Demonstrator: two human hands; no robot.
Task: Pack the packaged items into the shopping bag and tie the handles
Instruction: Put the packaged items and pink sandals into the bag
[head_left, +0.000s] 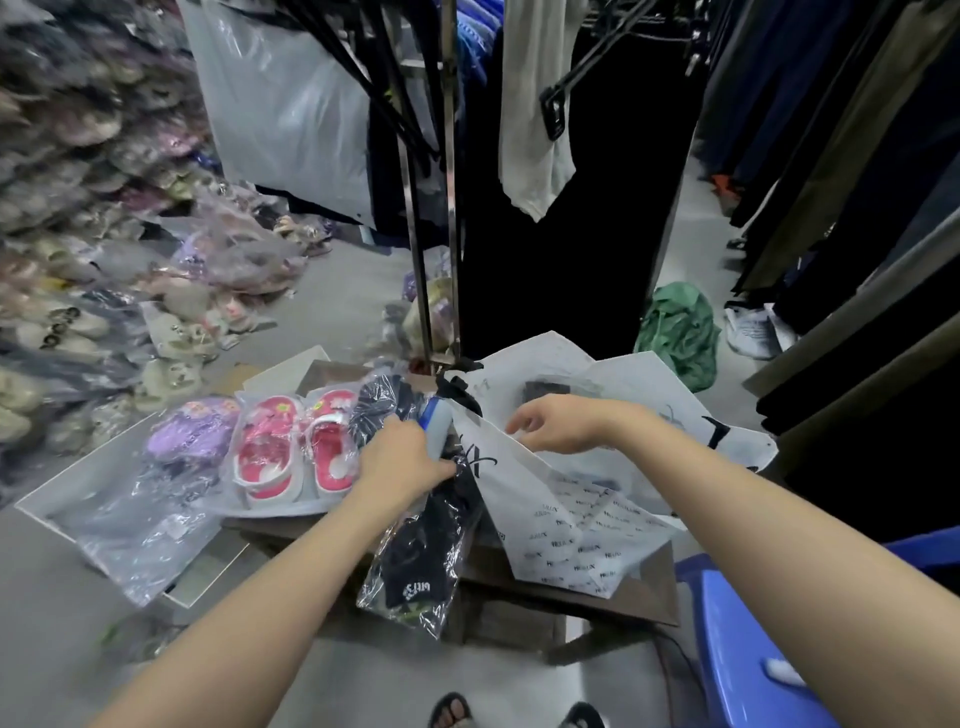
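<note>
white shopping bag (571, 499) open, black packaged item (421, 551) beside

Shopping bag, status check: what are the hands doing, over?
Left hand grips black packaged item. Right hand at white shopping bag mouth, grip unclear. Pink sandals, purple pack not yet packed.

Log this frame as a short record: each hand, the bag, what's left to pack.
left hand: grips black packaged item, next to shopping bag
right hand: holds shopping bag rim
shopping bag: white, printed, lying open on small table
unpacked: pink sandals pack, purple pack, both left of hands
stage: packing under way
</note>
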